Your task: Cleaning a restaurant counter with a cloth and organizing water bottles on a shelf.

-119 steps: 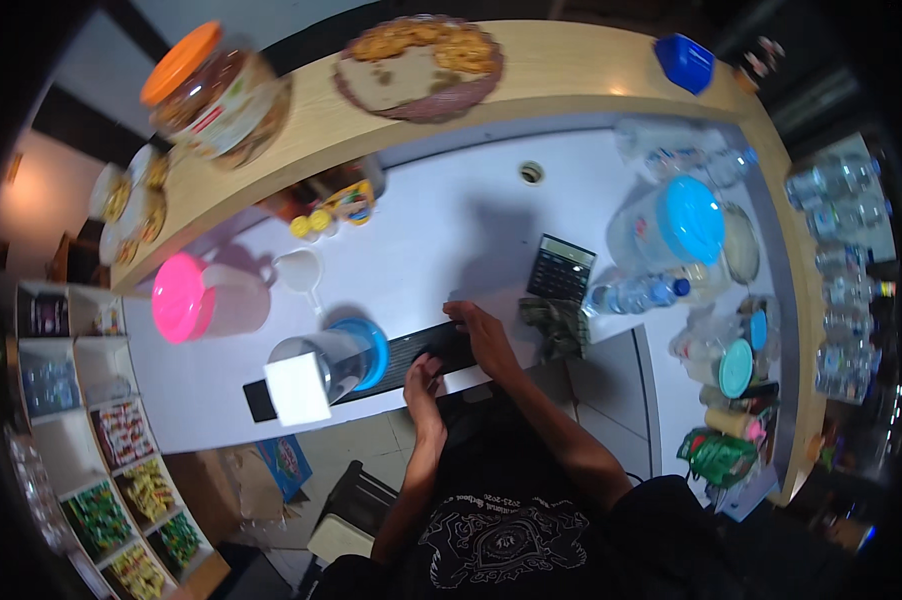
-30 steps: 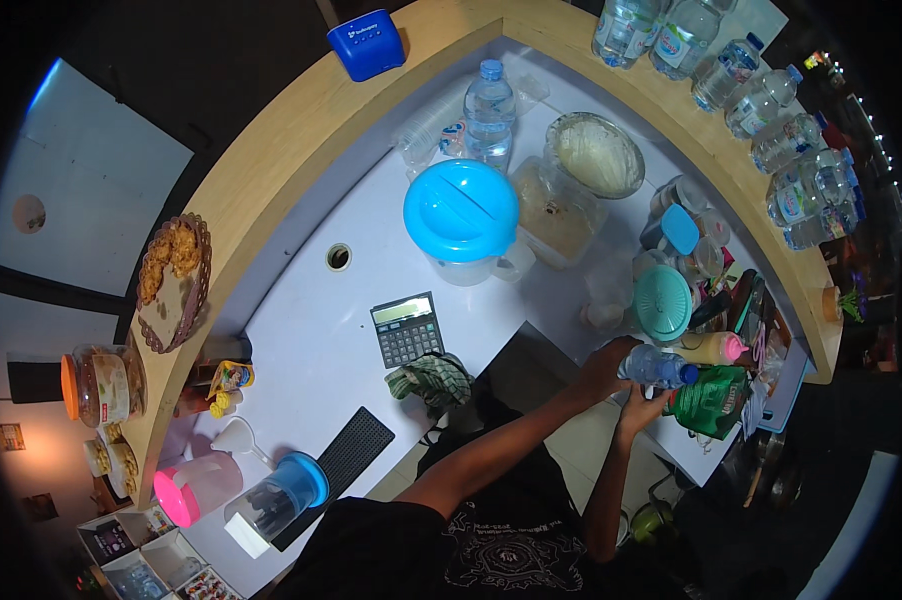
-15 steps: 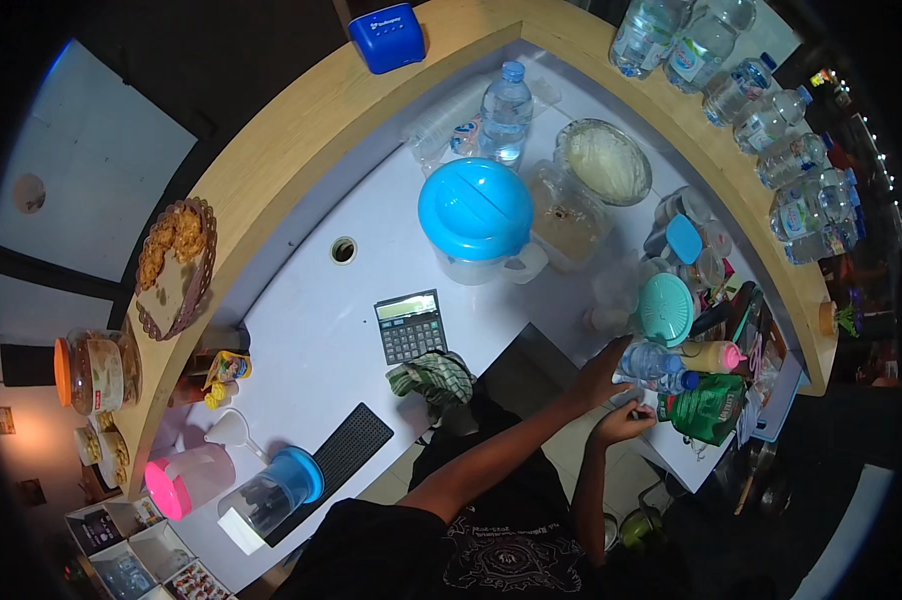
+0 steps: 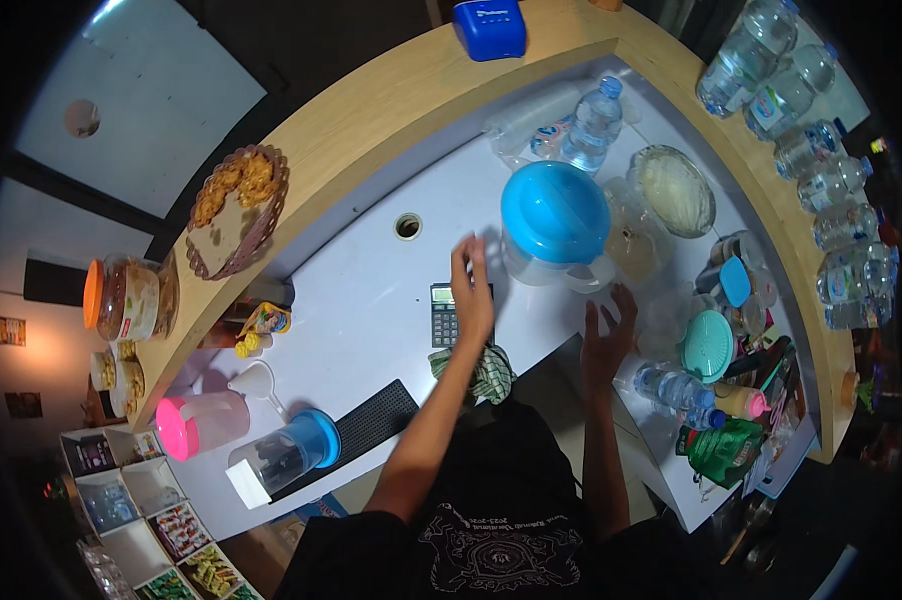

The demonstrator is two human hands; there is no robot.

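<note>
"Blue-lidded pitcher [image 4: 556, 212]: where does it stand?"
"Between the two hands, with a clear water bottle [image 4: 593, 125] beyond it."
"And the hands?"
"The left hand [image 4: 473, 300] is just left of it, partly hiding the calculator [image 4: 443, 325]. The right hand [image 4: 608, 335] is just on the near side of its handle [image 4: 603, 273]."
"The fingers?"
"Left ones extended, close together, gripping nothing; right ones spread and curved, also empty. The pitcher lies just past both sets of fingertips; contact isn't visible."

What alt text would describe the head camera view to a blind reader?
A person's empty left hand and right hand hover, open, near a blue-lidded pitcher on a white counter. The left partly hides a calculator beside a green checked cloth; clear bottles line the wooden ledge at right.
</note>
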